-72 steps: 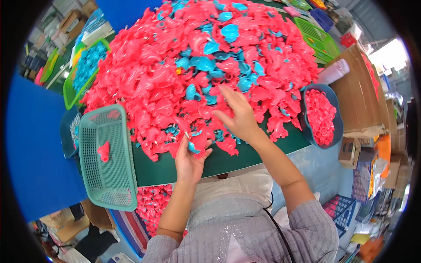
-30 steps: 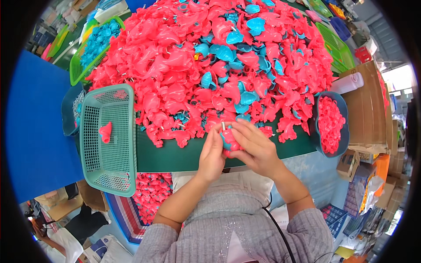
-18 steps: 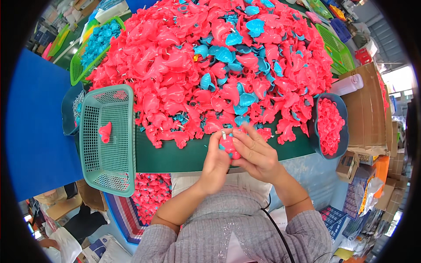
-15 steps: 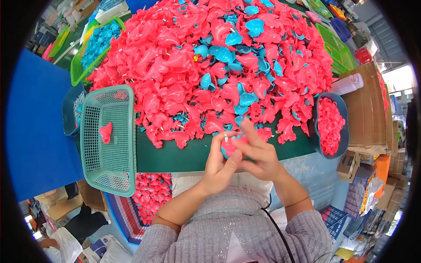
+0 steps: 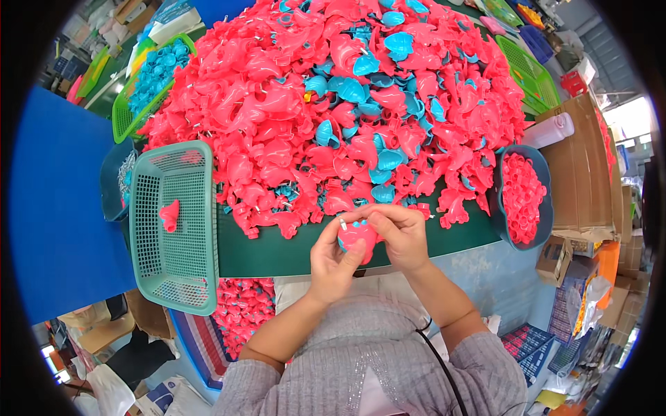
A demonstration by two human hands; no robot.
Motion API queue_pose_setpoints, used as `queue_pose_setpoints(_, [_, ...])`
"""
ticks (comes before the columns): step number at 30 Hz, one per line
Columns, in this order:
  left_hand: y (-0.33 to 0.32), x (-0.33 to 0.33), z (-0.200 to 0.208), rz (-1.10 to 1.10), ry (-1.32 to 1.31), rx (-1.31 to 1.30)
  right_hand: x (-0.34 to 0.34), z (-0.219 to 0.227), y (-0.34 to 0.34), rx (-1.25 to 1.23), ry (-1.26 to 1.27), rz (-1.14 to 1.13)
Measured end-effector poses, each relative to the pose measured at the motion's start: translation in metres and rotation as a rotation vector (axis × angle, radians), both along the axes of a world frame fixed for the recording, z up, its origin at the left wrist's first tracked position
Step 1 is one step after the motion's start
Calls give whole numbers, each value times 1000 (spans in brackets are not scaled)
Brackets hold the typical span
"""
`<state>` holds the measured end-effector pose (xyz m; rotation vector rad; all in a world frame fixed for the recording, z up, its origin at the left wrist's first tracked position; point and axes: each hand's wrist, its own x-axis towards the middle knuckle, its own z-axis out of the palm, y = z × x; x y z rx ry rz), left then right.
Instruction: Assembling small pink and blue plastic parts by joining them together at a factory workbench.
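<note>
Both hands meet over the near edge of the green table, around one pink plastic toy part [image 5: 359,242] with blue pieces along its top and left side. My left hand [image 5: 331,263] grips it from the left, its thumb pressed on the pink face. From the right, my right hand [image 5: 404,239] pinches its upper right edge between thumb and fingers. A small white bit shows at the part's top left. Just beyond the hands rises a large heap of pink plastic parts [image 5: 257,104], with blue shell-shaped parts [image 5: 347,89] mixed in.
Left of my hands stands a green mesh basket [image 5: 142,256] with one pink piece [image 5: 169,215] inside. Behind it are a dark tub [image 5: 111,197] of small metal bits and a lime basket [image 5: 123,125] of blue parts. At right are a dark tub [image 5: 544,225] of pink rings and a cardboard box [image 5: 579,173].
My right hand's raised fingers have come down onto the toy part's edge. The part has shifted slightly nearer and turned, showing more of its pink face. My left hand keeps its hold.
</note>
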<state>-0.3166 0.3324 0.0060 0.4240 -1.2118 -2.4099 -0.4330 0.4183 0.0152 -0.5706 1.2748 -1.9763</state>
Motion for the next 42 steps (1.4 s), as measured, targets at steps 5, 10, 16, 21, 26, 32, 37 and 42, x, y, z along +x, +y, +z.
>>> queue_pose_setpoints(5, [-5,0,-8,125,-56,77,5,-14,-20,130,129,-56])
queue_pose_setpoints(10, [-25,8,-22,128,-142,2,2,-26,-36,123,138,-17])
queue_pose_setpoints(16, [-39,7,-27,264,-14,279,-46,-22,-58,394,899,-385])
queue_pose_setpoints(21, [-52,3,-30,272,-67,340,-114,-19,-64,792,1411,-426])
queue_pose_setpoints(26, [-62,-16,-12,201,-50,515,-120,-11,-75,926,1456,-204])
queue_pose_setpoints(32, [-66,-34,-10,128,4,692,-129,-17,-74,899,1448,-213])
queue_pose_setpoints(37, [-62,-37,-13,193,-30,601,-120,-13,-53,549,1031,-203])
queue_pose_setpoints(42, [-51,-44,-6,298,-20,383,-85,-3,-35,404,987,-185])
